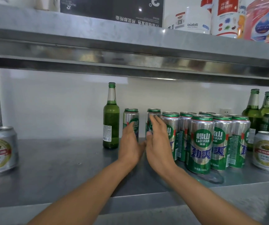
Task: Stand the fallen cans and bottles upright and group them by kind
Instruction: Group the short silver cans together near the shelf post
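Green loose cans (129, 116) stand near the back edge of the shelf (57, 159), just beside the can group (201, 143); your left hand (130, 148) and right hand (159, 143) are flat, gripping nothing, so push low on each can, slowly.

View: one head camera is looking forward and slightly down into a steel shelf (57, 161).
Facing: it is pointing toward the back wall (49, 103), beyond the left grip (130, 146) and right grip (159, 143).
Nearness: it is sitting close behind both grips, forearms (81, 192) entering from the lower edge.
Top: an upper shelf (130, 46) is crossing above the grips.
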